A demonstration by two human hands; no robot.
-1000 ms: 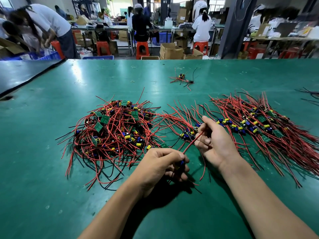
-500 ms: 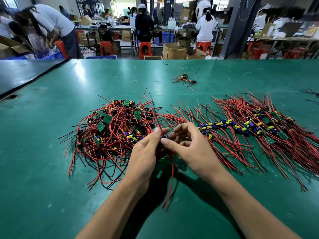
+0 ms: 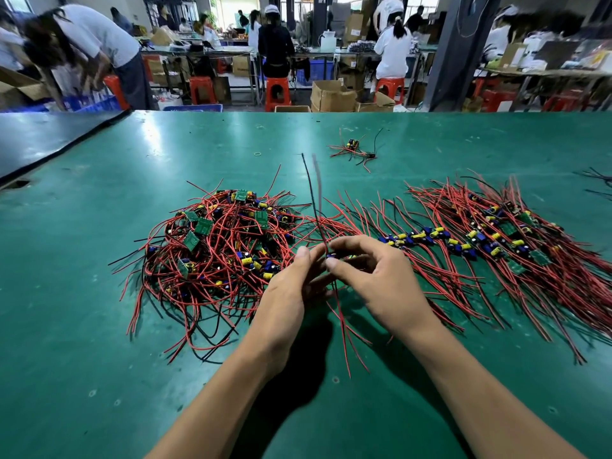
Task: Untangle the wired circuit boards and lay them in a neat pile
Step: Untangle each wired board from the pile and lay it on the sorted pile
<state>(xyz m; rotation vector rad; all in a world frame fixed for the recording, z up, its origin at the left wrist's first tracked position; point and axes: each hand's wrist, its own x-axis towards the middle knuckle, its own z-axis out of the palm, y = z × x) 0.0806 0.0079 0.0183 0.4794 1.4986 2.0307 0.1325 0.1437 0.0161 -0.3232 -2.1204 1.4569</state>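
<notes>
A tangled heap of small green circuit boards with red and black wires (image 3: 218, 246) lies left of centre on the green table (image 3: 82, 376). To the right, a laid-out row of boards (image 3: 480, 246) spreads with its wires fanned toward me. Between them, my left hand (image 3: 291, 289) and my right hand (image 3: 374, 276) together pinch one wired circuit board (image 3: 331, 256). Its black and red wires stick up and away from me, and other red wires hang down below the hands. The board itself is mostly hidden by my fingers.
A stray wired board (image 3: 356, 148) lies farther back on the table. Loose black wires (image 3: 596, 175) sit at the right edge. A dark table (image 3: 43, 140) adjoins at the far left. Beyond the table stand people, red stools and cardboard boxes.
My hands came together at the centre between the heaps. The held board was turned so its wires now point upward instead of trailing down toward me.
</notes>
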